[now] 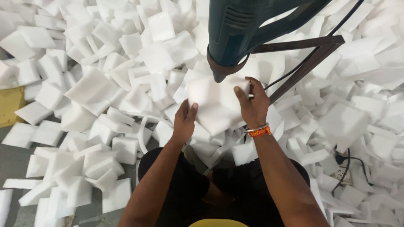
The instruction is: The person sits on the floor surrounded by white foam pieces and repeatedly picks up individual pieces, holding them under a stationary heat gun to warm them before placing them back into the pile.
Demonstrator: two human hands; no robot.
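Observation:
Both my hands hold one white foam piece [214,101] just under the nozzle [219,76] of a dark green heat gun [240,29] mounted on a dark metal stand [311,54]. My left hand [184,122] grips the piece's lower left edge. My right hand [251,103], with an orange band and a metal bangle at the wrist, grips its right edge. The nozzle tip sits right above the top of the foam piece.
Heaps of white foam pieces [97,88] cover the floor on every side. A yellow object [10,105] lies at the left edge. A black cable and plug [343,162] run along the right. My knees in dark clothing are at the bottom.

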